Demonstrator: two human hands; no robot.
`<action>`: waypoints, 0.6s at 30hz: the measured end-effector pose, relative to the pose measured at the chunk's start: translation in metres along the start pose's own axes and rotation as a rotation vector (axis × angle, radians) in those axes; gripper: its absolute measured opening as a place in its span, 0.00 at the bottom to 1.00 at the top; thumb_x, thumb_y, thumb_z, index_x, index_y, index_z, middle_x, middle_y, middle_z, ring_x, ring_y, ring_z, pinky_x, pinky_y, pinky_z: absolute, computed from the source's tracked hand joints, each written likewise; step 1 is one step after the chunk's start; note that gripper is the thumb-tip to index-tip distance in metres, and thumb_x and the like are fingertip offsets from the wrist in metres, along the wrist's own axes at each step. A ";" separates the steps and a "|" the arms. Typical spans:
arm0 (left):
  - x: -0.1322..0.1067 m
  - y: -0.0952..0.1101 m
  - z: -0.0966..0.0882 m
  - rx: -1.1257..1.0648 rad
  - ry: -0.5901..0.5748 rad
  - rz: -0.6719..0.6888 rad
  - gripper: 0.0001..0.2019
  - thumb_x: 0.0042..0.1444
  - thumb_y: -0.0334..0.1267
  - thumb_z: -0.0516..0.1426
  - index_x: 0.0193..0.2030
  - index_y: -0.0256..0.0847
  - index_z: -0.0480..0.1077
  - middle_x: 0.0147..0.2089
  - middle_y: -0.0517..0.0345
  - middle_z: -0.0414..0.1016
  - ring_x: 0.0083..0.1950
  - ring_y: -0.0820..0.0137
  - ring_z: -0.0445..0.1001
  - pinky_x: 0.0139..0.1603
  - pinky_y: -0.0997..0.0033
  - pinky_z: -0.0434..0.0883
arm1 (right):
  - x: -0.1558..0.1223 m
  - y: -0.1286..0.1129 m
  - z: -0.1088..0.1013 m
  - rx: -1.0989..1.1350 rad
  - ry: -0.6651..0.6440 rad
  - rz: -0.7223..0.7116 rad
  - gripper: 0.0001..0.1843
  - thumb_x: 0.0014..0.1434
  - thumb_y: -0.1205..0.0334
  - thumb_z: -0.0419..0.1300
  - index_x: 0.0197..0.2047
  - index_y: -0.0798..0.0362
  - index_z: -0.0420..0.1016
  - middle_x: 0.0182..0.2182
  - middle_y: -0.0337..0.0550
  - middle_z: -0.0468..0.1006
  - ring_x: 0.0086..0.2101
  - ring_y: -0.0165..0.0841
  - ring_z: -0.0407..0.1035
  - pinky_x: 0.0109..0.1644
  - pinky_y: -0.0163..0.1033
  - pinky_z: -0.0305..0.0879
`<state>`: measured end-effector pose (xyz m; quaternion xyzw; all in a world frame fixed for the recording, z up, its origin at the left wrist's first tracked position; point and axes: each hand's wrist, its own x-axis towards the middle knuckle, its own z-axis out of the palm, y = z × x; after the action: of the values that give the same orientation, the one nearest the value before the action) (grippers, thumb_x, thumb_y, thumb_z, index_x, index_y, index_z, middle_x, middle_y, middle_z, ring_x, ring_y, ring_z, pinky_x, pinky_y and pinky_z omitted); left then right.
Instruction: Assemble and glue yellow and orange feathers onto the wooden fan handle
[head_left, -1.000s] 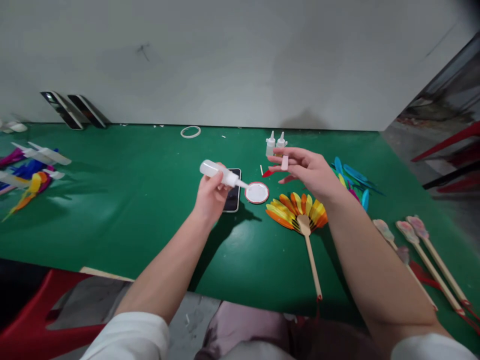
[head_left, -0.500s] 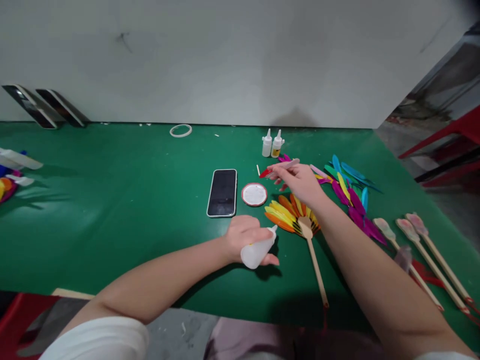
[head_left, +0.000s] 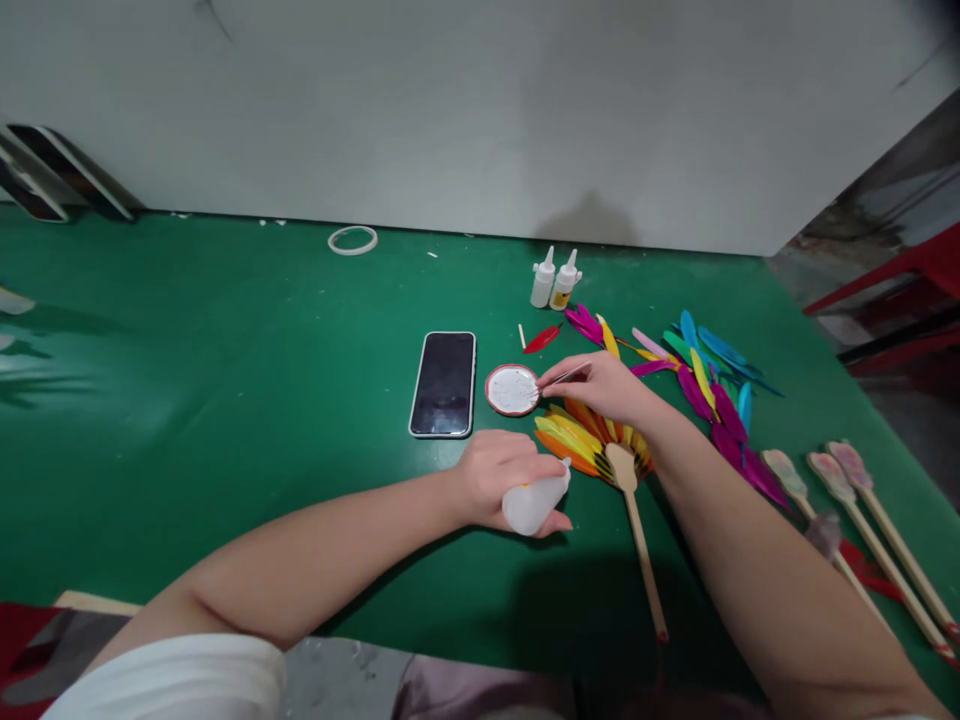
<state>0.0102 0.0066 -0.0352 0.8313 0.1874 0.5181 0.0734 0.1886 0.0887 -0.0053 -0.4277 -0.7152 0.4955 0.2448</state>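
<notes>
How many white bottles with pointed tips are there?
3. One held bottle is in the left hand; an upright bottle and a yellow-marked bottle stand side by side near the wall. Others may be hidden.

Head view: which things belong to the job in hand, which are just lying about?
Probably in the job:
bottle, in the left hand
thin tool, in the right hand
round white dish, beside the right hand
feather fan
loose feathers

Probably just lying about:
phone
white ring
</notes>
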 end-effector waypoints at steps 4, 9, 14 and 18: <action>0.002 0.001 -0.002 -0.013 -0.027 0.020 0.19 0.52 0.55 0.53 0.37 0.38 0.68 0.18 0.64 0.64 0.18 0.76 0.62 0.19 0.73 0.56 | -0.001 -0.007 0.004 -0.167 0.103 -0.071 0.09 0.53 0.57 0.59 0.32 0.53 0.76 0.33 0.42 0.79 0.35 0.33 0.72 0.42 0.41 0.67; -0.002 0.004 -0.001 -0.037 -0.050 0.082 0.20 0.49 0.55 0.55 0.36 0.38 0.68 0.18 0.64 0.62 0.18 0.75 0.61 0.19 0.72 0.54 | -0.002 -0.014 0.016 -0.534 0.162 -0.143 0.16 0.62 0.64 0.45 0.43 0.53 0.73 0.40 0.46 0.74 0.41 0.34 0.69 0.45 0.40 0.64; 0.004 0.016 -0.008 -0.057 -0.034 0.137 0.21 0.48 0.56 0.56 0.36 0.37 0.66 0.17 0.65 0.60 0.16 0.76 0.60 0.17 0.72 0.54 | -0.003 -0.009 0.033 -0.782 0.040 -0.044 0.39 0.50 0.43 0.58 0.63 0.44 0.54 0.57 0.47 0.62 0.42 0.41 0.70 0.38 0.41 0.66; 0.026 0.034 -0.031 -0.052 -0.016 0.196 0.21 0.48 0.56 0.56 0.35 0.37 0.66 0.15 0.67 0.60 0.15 0.76 0.60 0.16 0.73 0.56 | -0.003 -0.013 0.043 -0.848 0.009 -0.045 0.42 0.49 0.44 0.59 0.64 0.44 0.50 0.58 0.44 0.63 0.46 0.45 0.69 0.38 0.42 0.67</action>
<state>0.0011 -0.0170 0.0116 0.8476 0.0911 0.5207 0.0452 0.1518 0.0625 -0.0097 -0.4768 -0.8639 0.1501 0.0610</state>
